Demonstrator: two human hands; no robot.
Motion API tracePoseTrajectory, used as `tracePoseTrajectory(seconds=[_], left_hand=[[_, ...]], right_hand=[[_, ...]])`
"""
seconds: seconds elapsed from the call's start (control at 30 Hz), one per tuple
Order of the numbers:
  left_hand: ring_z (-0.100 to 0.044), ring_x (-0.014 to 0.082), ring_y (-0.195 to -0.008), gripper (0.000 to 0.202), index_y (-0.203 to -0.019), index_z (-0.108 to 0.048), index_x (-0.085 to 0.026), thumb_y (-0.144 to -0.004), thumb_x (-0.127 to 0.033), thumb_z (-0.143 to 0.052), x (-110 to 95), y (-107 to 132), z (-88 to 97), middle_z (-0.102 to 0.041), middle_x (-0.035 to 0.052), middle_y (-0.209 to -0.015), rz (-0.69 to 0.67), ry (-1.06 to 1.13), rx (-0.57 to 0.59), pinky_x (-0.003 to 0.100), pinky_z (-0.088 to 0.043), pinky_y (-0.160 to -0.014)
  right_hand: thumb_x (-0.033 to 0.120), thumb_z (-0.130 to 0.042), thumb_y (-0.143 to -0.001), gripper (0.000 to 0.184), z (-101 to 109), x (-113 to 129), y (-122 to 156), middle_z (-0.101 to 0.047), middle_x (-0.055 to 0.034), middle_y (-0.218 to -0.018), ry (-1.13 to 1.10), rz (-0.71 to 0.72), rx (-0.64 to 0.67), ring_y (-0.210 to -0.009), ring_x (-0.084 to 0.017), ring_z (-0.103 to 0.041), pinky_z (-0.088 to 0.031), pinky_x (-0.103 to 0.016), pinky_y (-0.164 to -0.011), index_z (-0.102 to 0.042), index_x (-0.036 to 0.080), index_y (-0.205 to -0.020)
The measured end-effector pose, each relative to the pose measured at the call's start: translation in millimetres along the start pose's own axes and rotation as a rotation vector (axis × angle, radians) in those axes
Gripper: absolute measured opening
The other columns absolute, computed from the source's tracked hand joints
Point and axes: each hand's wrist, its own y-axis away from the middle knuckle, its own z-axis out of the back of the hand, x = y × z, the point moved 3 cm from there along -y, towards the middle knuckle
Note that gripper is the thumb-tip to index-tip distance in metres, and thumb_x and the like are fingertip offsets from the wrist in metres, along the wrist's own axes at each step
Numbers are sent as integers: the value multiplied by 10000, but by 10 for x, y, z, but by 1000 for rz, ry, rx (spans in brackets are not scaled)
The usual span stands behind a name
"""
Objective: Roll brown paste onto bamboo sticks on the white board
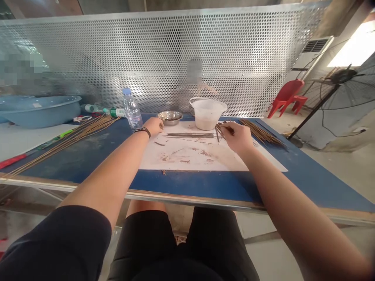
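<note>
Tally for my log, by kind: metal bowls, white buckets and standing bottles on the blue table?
Metal bowl: 1
White bucket: 1
Standing bottle: 1
Total: 3
The thin brown sticks lie too close together to count.

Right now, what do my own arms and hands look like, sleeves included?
Your left hand is gloveless, with a thin dark band around the wrist and a dark short sleeve higher up. Your right hand is gloveless too, with no band or sleeve visible on that side.
</note>
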Motion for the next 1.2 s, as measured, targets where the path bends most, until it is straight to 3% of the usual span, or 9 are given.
tracePoseTrajectory(seconds=[0.17,0.23,0.3,0.47,0.6,0.8,0.9,1.07,1.2], left_hand=[[-772,356,-1159,284,-1058,-845,-173,-775,-177,-834,-171,208,206,-849,133,-1160,-58,101,-70,443,-579,-1040],[-792,291,-1105,390,-1187,-831,-191,-799,-207,-866,-332,346,227,-847,112,-1212,-105,181,-69,384,-606,-973],[-801,268,-1019,333,-1126,-842,-189,-803,-244,-903,-500,490,201,-853,119,-1145,-160,395,-25,387,-625,-907],[-775,255,-951,401,-958,-848,-186,-677,-390,-1049,-720,723,91,-831,108,-989,-200,868,94,465,-621,-925],[-727,197,-890,467,-954,-856,-186,-630,-427,-1092,-720,766,14,-789,67,-944,-192,1095,262,427,-607,-892],[-748,202,-983,568,-1018,-879,-182,-593,-471,-1122,-638,760,-76,-799,88,-1018,-52,1287,369,449,-585,-1047],[-762,194,-1022,455,-985,-871,-192,-686,-457,-1089,-651,767,-107,-807,77,-1028,-32,1301,397,433,-572,-1118],[-794,198,-949,429,-1018,-803,-207,-739,-397,-1068,-696,787,-163,-815,61,-988,5,1309,411,440,-611,-1045],[-770,188,-930,404,-915,-768,-196,-719,-384,-1067,-726,788,-172,-783,38,-930,-28,1321,327,432,-589,-1064]], right_hand=[[420,-659,-913,246,48,83,42,-657,-43,-600,-15,3,72,-571,-216,-578,-433,-368,-597,-726,246,-753],[447,-634,-950,319,59,168,71,-616,-35,-563,3,68,90,-543,-205,-543,-407,-363,-578,-683,250,-705],[416,-595,-978,328,54,310,90,-658,-55,-607,36,185,107,-576,-211,-577,-408,-358,-585,-688,241,-717],[402,-640,-1027,296,-141,843,17,-801,-86,-877,70,443,332,-723,-219,-682,-473,-345,-676,-807,192,-1155],[394,-712,-1037,305,-417,1141,-124,-801,-82,-952,64,543,419,-765,-205,-658,-435,-330,-677,-785,192,-1254],[384,-735,-1049,203,-746,967,-111,-775,-85,-965,-152,529,443,-827,-221,-668,-476,-340,-731,-744,187,-1098],[377,-698,-1058,188,-805,846,-51,-749,-82,-912,-170,441,410,-786,-222,-650,-473,-348,-711,-714,199,-998],[308,-651,-1040,115,-806,838,11,-765,-83,-980,-233,424,392,-841,-226,-668,-503,-364,-770,-719,216,-1052],[391,-684,-1019,165,-817,856,9,-722,-53,-878,-222,372,357,-772,-210,-626,-462,-345,-718,-685,230,-978]])
